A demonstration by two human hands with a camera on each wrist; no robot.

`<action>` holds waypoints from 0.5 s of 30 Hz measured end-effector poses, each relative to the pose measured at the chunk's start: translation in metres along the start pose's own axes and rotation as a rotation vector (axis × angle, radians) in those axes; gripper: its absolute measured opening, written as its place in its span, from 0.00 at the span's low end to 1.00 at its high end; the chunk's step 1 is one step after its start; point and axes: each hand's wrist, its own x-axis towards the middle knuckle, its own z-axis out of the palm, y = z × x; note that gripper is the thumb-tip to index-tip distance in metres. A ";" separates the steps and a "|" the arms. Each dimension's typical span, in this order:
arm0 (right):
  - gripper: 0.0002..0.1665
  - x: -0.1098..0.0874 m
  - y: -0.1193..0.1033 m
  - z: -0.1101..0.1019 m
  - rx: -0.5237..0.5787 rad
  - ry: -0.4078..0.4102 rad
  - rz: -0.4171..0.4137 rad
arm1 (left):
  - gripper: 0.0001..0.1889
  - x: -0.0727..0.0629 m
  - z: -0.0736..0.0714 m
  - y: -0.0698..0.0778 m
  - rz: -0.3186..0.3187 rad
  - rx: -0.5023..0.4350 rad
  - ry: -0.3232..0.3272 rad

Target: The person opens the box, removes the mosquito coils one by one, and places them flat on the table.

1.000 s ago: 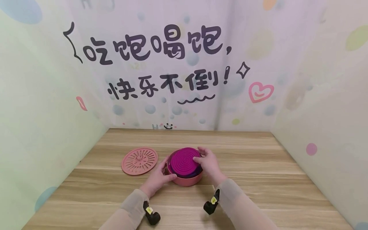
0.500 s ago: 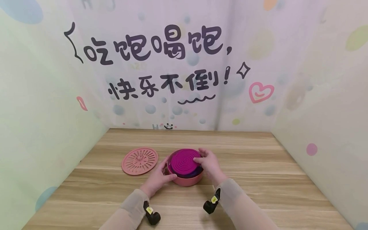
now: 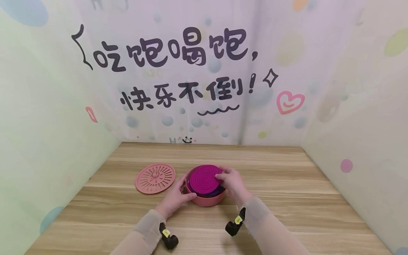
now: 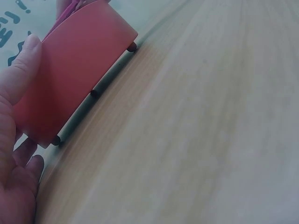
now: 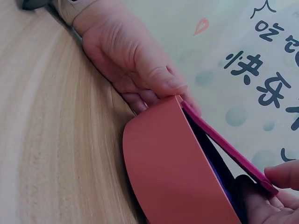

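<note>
A round pink container point(image 3: 208, 202) with small dark feet stands on the table. My left hand point(image 3: 175, 198) grips its left side, thumb at the rim; the left wrist view shows this thumb point(image 4: 29, 60) against the wall. Over the container's mouth lies a magenta disc point(image 3: 205, 179) with spiral grooves. My right hand point(image 3: 232, 182) pinches the disc's right edge, thumb on top and fingers beneath. In the right wrist view the disc's edge point(image 5: 224, 144) slants, with a gap opening toward the right hand. Dark blue shows inside the container, mostly hidden.
A pink slotted round lid point(image 3: 155, 179) lies flat on the wooden table point(image 3: 271, 219), left of the container. Printed curtains point(image 3: 204, 71) with dark lettering and a pink heart enclose the back and both sides.
The magenta disc's far edge has dropped very slightly, and the right fingers have shifted a little with it. The left hand, container and slotted lid stay in place.
</note>
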 end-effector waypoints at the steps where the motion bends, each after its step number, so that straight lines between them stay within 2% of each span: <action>1: 0.27 0.000 0.000 0.000 0.008 -0.010 0.004 | 0.49 0.000 0.000 0.000 0.003 0.003 -0.003; 7: 0.33 -0.002 -0.001 0.000 0.061 -0.063 0.026 | 0.50 0.001 -0.001 -0.001 0.016 0.009 -0.022; 15: 0.36 -0.003 0.000 0.001 0.111 -0.076 0.040 | 0.49 0.001 0.000 -0.001 0.011 0.003 -0.019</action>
